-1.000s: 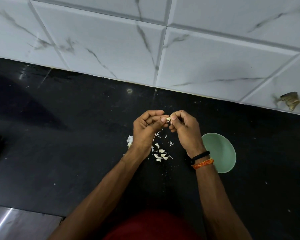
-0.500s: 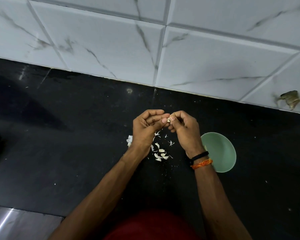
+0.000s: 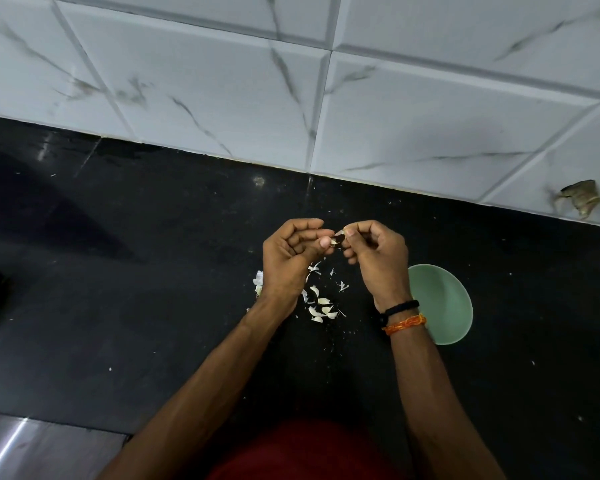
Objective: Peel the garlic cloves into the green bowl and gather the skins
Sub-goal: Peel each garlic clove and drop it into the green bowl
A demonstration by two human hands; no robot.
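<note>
Two hands meet above the black desk (image 3: 153, 271), both pinching one small garlic clove (image 3: 336, 238) between them. The left hand (image 3: 286, 261) holds the clove with curled fingers and thumb, while the right hand (image 3: 378, 261) nips at its skin with the fingertips. Below the hands, at about 6 o'clock from the clove, loose skins (image 3: 321, 304) lie scattered on the desk. The green bowl (image 3: 444, 303) stands at about 4 o'clock from the hands, partly hidden behind the right wrist; whether any cloves are inside cannot be told. To do this step well, the person should probably keep the left grip firm and pull the skin away in one strip, over the pile, so that pieces do not spread further.
</note>
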